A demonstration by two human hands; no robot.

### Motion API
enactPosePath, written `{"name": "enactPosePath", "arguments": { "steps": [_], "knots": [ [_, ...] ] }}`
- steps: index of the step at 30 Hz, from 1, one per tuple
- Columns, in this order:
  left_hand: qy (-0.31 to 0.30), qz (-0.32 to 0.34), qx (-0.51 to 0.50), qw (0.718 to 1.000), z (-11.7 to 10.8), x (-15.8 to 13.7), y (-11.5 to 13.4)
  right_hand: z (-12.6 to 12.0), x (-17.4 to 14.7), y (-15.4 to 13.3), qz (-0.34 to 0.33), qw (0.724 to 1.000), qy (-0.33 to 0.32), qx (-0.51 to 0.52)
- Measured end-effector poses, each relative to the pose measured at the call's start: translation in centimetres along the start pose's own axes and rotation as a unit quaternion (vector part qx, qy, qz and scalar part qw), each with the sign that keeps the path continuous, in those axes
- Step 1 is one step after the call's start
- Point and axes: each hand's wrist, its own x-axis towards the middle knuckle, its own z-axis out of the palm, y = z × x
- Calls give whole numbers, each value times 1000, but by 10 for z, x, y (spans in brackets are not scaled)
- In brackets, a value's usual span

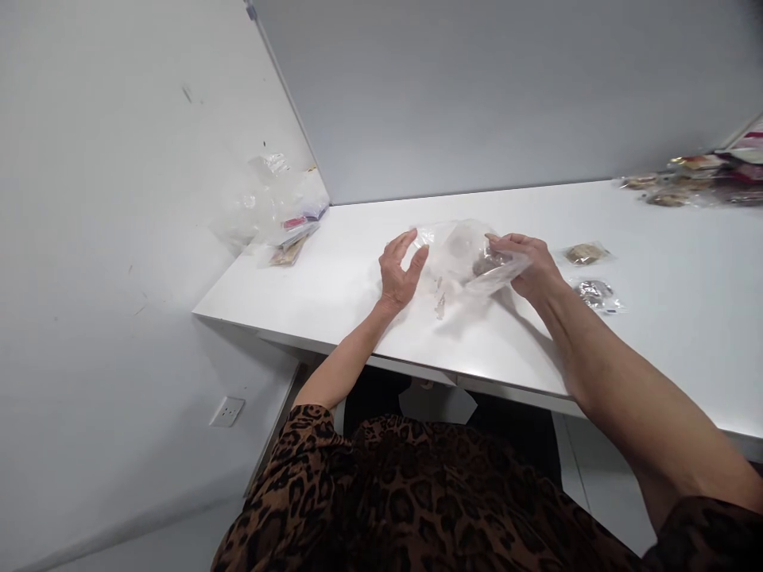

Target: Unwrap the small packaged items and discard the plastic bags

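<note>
A clear plastic bag (458,238) is spread above the white desk between my hands. My right hand (530,266) grips the bag's right side, fingers closed. Right beside those fingers is a small dark packet (492,260), seen at the bag; I cannot tell whether it lies inside or is pinched along with the film. My left hand (400,270) is at the bag's left edge, thumb and fingers apart, its fingertips near or touching the film. To the right of my right hand lie a packet with tan contents (587,253) and a packet with dark contents (594,294).
Clear bags (268,199) and flat packets (290,250) are heaped at the desk's left end against the wall. Several more packets (671,196) lie at the far right. A grey panel (506,95) rises behind the white desk (358,318).
</note>
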Motion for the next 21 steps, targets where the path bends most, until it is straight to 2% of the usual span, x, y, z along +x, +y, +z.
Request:
{"name": "enactPosePath", "arguments": {
  "steps": [2, 4, 7, 9, 13, 15, 17, 19, 21],
  "knots": [
    [-5, -53, -54, 997, -2, 6, -6, 1, -1, 0, 24, 999, -28, 5],
    [-30, -111, -66, 991, -3, 11, -14, 4, -2, 1, 26, 999, -33, 6],
    [-78, -164, -26, 983, -1, 17, -27, 6, -3, -1, 21, 999, -29, 8],
    [-86, -178, 3, 980, 0, 20, -32, 8, -5, -7, 0, 999, -35, 4],
    [-64, -267, -43, 961, 0, 24, -34, 11, -15, -21, -78, 996, -44, -10],
    [-21, -312, -92, 945, -1, 24, -34, 13, -20, -25, -119, 992, -28, -25],
    [39, -314, -112, 942, -3, 23, -31, 13, -24, -25, -167, 984, -14, -61],
    [70, -279, -111, 951, -4, 19, -27, 13, -26, -22, -214, 970, -3, -117],
    [25, -246, -107, 963, -2, 13, -19, 14, -28, -19, -248, 954, 4, -169]
  ]
}}
